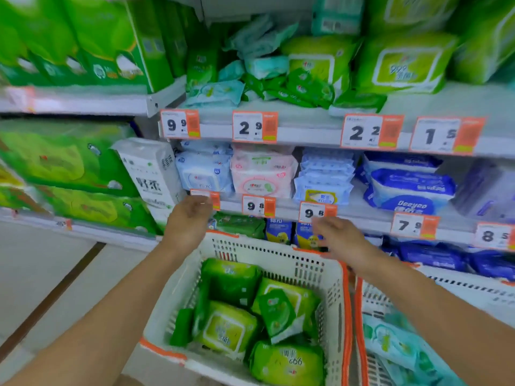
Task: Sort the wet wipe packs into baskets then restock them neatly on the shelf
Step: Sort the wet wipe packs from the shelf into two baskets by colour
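Left hand [187, 218] and right hand [338, 240] raised before shelf [306, 135], holding nothing; right fingers [320, 227] loosely apart, left's hidden, state unclear. Below hands: white basket [278, 254] of green wipe packs [231, 324]. Right of it, second basket [359, 316] with teal packs [401, 349].

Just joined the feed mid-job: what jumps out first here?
A white plastic basket with orange trim sits bottom centre, loaded with green wet wipe packs. Both bare hands reach over it toward the shelf, the left hand and right hand empty. Above, a jumbled heap of green and teal packs crowds the upper shelf.

Glossy plastic-film wipe packs [228, 327] lie in a seemingly matt perforated plastic basket [331, 302].
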Action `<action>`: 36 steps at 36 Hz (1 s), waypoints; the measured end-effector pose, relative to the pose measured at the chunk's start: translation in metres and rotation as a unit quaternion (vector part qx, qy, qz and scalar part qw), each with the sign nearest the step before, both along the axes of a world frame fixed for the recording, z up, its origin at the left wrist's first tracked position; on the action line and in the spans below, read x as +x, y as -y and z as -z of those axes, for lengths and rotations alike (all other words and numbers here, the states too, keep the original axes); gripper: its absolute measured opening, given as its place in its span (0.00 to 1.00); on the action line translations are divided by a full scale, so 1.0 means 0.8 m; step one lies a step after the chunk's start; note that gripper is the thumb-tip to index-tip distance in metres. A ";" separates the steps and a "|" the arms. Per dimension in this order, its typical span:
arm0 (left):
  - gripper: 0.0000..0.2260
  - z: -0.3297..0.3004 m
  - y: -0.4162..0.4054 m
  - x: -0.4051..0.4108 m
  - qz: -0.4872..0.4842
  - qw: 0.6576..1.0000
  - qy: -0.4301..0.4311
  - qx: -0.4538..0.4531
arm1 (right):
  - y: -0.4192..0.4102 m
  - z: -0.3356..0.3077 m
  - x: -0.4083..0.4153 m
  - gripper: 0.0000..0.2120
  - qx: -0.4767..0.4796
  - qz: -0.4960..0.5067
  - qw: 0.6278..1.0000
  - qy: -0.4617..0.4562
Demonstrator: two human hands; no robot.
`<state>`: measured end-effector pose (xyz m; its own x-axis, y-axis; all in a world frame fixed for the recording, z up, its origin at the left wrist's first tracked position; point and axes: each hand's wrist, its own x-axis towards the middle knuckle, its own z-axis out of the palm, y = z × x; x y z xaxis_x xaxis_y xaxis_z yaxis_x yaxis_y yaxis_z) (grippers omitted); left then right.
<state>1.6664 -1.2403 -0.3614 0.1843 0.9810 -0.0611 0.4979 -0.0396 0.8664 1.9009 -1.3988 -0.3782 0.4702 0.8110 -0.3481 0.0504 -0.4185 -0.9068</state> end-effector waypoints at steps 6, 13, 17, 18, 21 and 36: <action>0.14 -0.146 -0.025 0.105 0.146 0.970 0.032 0.194 | -0.031 -0.158 0.038 0.06 0.288 -0.054 0.936 0.192; 0.40 -0.213 -0.158 0.160 0.013 0.948 -0.214 0.237 | -0.161 -0.223 0.078 0.15 0.195 -0.082 0.918 0.335; 0.62 -0.203 -0.244 0.158 0.063 0.945 -0.317 0.055 | -0.242 -0.225 0.085 0.37 0.168 -0.080 0.835 0.518; 0.62 -0.201 -0.256 0.158 0.066 0.946 -0.316 0.038 | -0.261 -0.230 0.084 0.40 0.162 -0.074 0.807 0.564; 0.55 -0.196 -0.271 0.166 0.093 0.936 -0.334 0.057 | -0.323 -0.246 0.087 0.49 0.108 -0.044 0.725 0.679; 0.16 -0.151 -0.327 0.166 0.016 0.971 -0.165 0.175 | -0.467 -0.263 0.075 0.26 -0.100 -0.124 0.663 0.732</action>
<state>1.7992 -0.9787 -0.2407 0.2421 0.9465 0.2132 0.7397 -0.3223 0.5908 1.9606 -1.0252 -0.1681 0.2847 0.9326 0.2217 0.9040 -0.3382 0.2616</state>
